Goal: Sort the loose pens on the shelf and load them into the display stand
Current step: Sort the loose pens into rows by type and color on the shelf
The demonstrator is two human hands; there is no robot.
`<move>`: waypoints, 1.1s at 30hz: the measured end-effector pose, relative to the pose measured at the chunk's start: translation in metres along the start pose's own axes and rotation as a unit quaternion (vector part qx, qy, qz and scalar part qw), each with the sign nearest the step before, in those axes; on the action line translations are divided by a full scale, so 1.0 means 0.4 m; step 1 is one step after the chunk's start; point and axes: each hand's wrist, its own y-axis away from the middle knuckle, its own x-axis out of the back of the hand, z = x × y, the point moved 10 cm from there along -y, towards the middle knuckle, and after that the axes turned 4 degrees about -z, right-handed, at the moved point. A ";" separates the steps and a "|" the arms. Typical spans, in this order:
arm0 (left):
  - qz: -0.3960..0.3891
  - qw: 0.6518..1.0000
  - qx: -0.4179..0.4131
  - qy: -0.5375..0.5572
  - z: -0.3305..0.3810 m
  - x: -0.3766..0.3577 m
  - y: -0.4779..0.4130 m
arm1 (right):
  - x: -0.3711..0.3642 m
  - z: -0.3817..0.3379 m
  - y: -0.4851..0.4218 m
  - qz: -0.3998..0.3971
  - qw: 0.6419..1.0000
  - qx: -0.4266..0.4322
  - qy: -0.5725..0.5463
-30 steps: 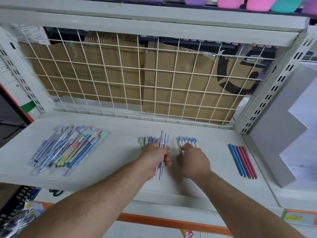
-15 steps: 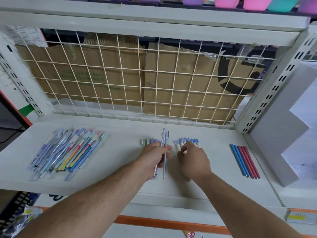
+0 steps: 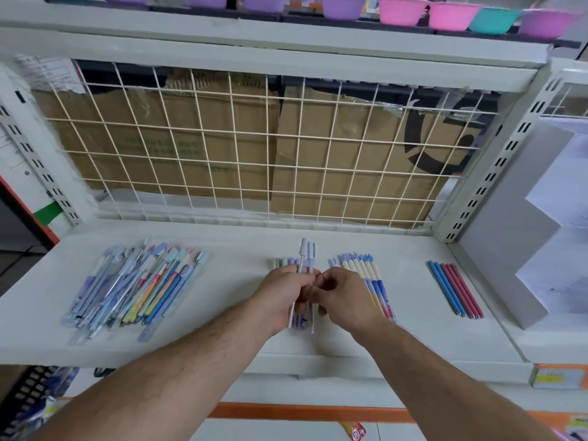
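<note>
Here, a few slim lilac pens (image 3: 306,254) with pale caps point away from me over the middle of the shelf (image 3: 222,246), clamped in my left grip (image 3: 283,294). Their middles are hidden behind my fingers, and the row of pens (image 3: 281,261) lying beneath shows only green and lilac tips. My right grip (image 3: 345,297) curls against the bundle from the right; whether it pinches one, I cannot tell. Both forearms reach in from the near edge.
</note>
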 end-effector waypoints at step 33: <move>0.087 0.949 -0.043 -0.300 0.045 0.309 -0.002 | -0.174 -0.024 -0.087 0.067 0.947 -0.032 0.313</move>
